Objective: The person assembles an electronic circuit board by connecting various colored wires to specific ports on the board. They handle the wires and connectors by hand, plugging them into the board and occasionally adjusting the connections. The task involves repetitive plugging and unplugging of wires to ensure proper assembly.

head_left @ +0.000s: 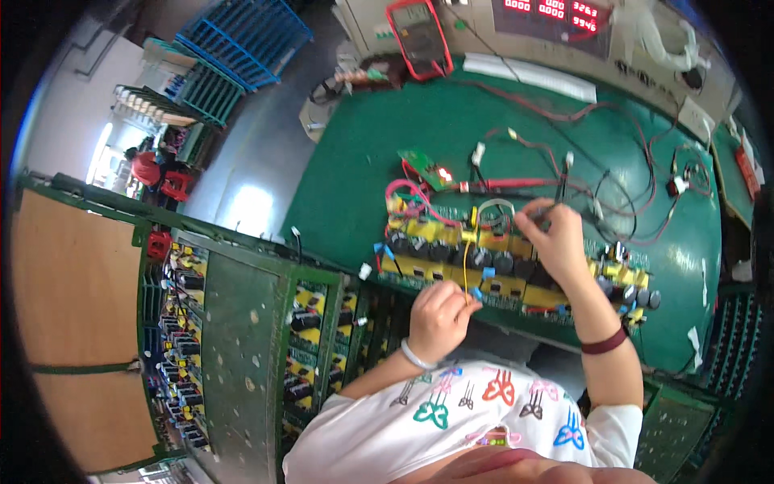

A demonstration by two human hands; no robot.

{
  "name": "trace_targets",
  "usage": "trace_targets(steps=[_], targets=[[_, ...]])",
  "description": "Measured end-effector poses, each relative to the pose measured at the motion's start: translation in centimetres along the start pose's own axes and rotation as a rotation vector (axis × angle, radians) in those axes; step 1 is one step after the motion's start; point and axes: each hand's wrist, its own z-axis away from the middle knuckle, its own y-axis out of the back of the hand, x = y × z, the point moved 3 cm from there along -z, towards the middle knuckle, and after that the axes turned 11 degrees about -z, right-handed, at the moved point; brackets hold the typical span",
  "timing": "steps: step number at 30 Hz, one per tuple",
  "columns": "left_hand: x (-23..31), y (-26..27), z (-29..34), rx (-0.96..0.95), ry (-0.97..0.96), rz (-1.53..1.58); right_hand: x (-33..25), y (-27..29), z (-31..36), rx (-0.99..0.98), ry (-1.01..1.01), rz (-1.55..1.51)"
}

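A long circuit board assembly (504,264), crowded with yellow and black parts, is lying on the near part of the green table (347,185), between the person and the tools. A thin yellow wire (467,270) is running over it toward the near edge. There the left hand (438,321) is holding its fingers curled, with thumb and forefinger pinching this wire. The right hand (556,242) is reaching over the assembly to its far side; its thumb and forefinger are coming close together beside a pale wire loop (496,203), but I cannot tell if they are gripping something.

The step in hand is seeming, to my judgement, the handling of wires on the assembly. The next move is probably calling for a steady left pinch and a careful right fingertip, without pulling the neighbouring wires.

Just beyond, a small green board (435,171) is showing a red light, and a red probe (516,184) is lying to its right. Farther, a red-framed meter (421,39) is resting at the far left side, and a panel with red digits (556,22) is glowing at the far right.
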Motion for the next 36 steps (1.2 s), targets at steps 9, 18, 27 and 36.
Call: trace_targets(steps=[9,18,27,36], targets=[[-0.1,-0.2,0.3,0.055,-0.023,-0.004,-0.2,-0.3,0.2,-0.021,0.042,-0.022],[0.1,-0.2,0.5,0.053,-0.02,-0.016,-0.2,-0.3,0.4,-0.031,0.075,0.035],[3.3,0.2,0.6,-0.096,-0.106,0.24,-0.7,6.8,2.4,0.051,0.034,-0.598],[13.3,-6.1,-2.0,-0.609,-0.519,0.72,6.2,23.7,5.0,0.059,-0.314,-0.114]])
